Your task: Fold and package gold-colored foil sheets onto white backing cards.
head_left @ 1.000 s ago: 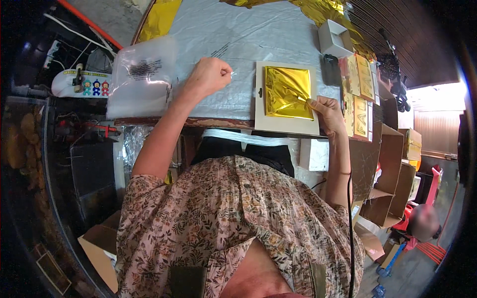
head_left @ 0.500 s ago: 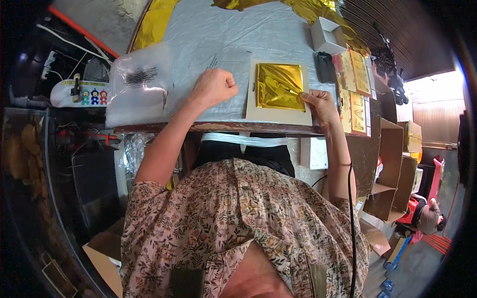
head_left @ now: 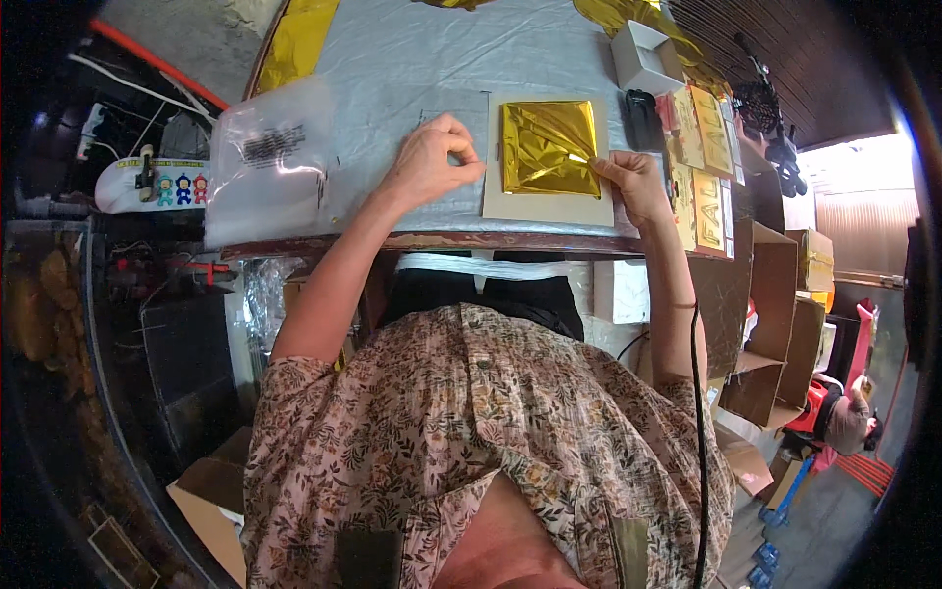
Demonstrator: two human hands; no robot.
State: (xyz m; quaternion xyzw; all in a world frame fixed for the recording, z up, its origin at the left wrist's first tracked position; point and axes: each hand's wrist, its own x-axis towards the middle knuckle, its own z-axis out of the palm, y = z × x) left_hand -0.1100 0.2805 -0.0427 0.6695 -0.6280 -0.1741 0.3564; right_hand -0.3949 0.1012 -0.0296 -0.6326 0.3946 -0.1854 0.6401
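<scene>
A square packet in shiny gold foil [head_left: 548,137] lies on a beige card sheet [head_left: 549,208] near the table's front edge. At the packet's right side, my right hand [head_left: 640,185] pinches the creased foil between thumb and fingers. My left hand [head_left: 427,165] hovers to the left of the card, apart from the packet. Its thumb and forefinger come together in a pinch; whether anything small is between them cannot be made out. Left of that hand, a clear plastic bag [head_left: 265,187] with dark print lies flat.
Behind my right hand are a black object [head_left: 643,120] and an open white box [head_left: 646,57]. Printed packages [head_left: 708,211] line the table's right edge. Gold foil [head_left: 299,44] edges the grey cloth [head_left: 422,49]. Cardboard boxes [head_left: 770,324] stand on the right; a skateboard [head_left: 123,187] is at left.
My left hand has loosened from a fist into a pinch and shifted slightly right, toward the card. The right hand keeps its hold on the foil.
</scene>
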